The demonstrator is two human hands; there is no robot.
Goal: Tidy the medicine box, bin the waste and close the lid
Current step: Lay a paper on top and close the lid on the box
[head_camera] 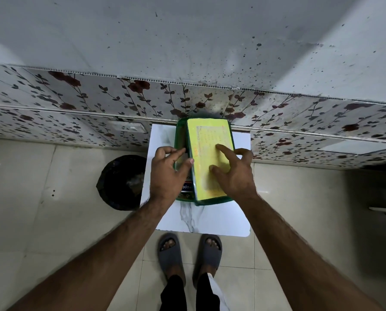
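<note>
Your right hand (232, 173) is pressing open-fingered on the yellow lid (210, 158), running away from you, while your left hand (167, 173) is pinching its left edge over the green box (180, 131)

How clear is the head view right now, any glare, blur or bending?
Head view: wide-angle bending curves the wall trim; the yellow lid is overexposed, its print washed out; the bin is a dark mass; left hand and right hand are slightly soft.

— How is the light?
— Dim and cool indoors; the yellow lid (210, 158) blows out in glare.
— And sharpness?
— Soft overall, wide-angle bending the wall (187, 41) lines toward the edges.
</note>
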